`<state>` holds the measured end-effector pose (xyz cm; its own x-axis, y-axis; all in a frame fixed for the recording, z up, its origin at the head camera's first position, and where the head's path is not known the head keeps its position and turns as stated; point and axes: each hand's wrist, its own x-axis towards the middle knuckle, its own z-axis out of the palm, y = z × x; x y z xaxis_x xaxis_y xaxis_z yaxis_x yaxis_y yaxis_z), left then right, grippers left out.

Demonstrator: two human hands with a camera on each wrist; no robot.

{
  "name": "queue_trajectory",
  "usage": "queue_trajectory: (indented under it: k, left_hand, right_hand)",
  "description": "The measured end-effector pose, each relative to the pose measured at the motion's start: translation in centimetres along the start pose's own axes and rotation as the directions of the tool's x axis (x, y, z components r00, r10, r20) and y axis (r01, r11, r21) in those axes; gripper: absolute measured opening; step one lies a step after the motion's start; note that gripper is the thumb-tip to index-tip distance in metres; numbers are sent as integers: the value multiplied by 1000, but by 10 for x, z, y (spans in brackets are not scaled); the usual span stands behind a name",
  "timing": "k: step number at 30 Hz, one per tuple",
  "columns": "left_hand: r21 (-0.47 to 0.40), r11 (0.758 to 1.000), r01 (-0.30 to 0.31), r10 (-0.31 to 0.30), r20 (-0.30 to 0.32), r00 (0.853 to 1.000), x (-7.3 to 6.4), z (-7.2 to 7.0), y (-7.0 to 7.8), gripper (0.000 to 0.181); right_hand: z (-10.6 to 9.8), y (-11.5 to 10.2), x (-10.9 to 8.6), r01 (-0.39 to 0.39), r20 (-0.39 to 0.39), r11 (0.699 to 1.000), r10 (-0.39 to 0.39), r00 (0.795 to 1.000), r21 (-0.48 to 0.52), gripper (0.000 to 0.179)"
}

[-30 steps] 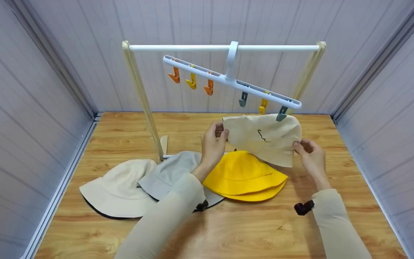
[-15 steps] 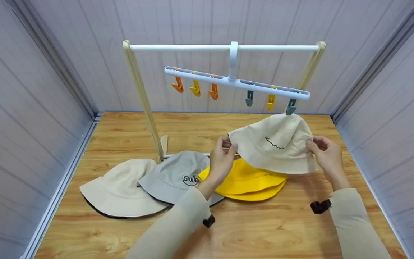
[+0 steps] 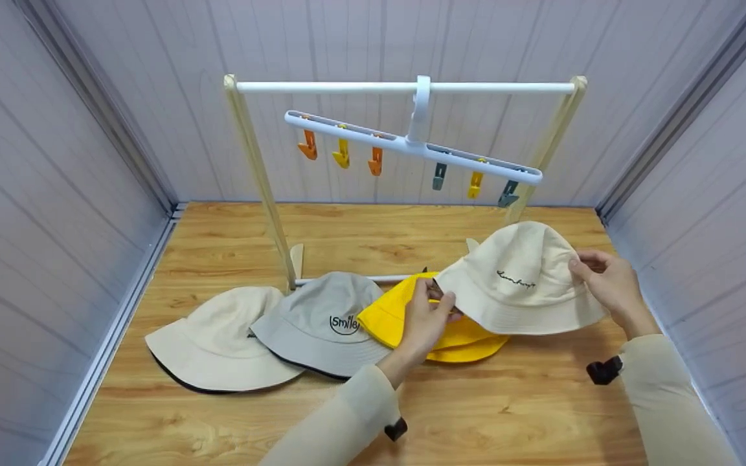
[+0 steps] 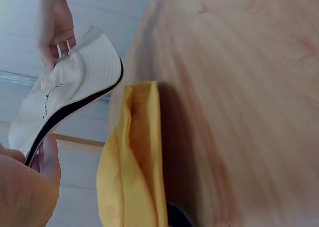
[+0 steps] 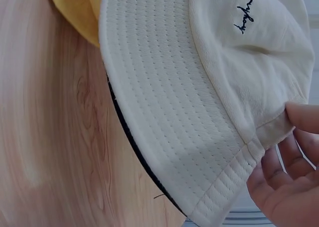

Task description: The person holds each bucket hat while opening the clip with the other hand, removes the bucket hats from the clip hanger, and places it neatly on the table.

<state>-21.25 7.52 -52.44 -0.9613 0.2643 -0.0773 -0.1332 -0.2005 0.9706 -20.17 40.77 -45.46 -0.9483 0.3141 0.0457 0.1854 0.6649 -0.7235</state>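
A cream bucket hat (image 3: 522, 278) with dark script stitching is held up between both hands, off the table. My left hand (image 3: 428, 320) pinches its brim at the left edge; the brim's black underside (image 4: 75, 107) shows in the left wrist view. My right hand (image 3: 609, 285) pinches the side of the crown, thumb in front, as the right wrist view also shows. Behind and below it lies a yellow bucket hat (image 3: 389, 314), partly covered. Above hangs a white clip hanger (image 3: 415, 145), tilted down to the right; its rightmost grey clip (image 3: 508, 194) is apart from the hat.
A grey hat (image 3: 321, 317) with "smile" on it overlaps another cream hat (image 3: 217, 349) at the left of the wooden table (image 3: 451, 414). The hanger hooks over the white rail (image 3: 327, 87) of a wooden-legged rack. Panelled walls enclose three sides.
The held cream hat has come away from the grey clip and moved down, right and nearer, both hands with it. The hanger has swung, and the grey hat's lettering has come into view.
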Motion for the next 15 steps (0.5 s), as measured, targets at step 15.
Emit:
queue_trajectory:
  k: [15]
  left_hand:
    - [38,992,121,-123,57,991,-6,23,-19,17]
  right_hand:
    - [-5,26,8,-32,52,989,39,998,-142,46]
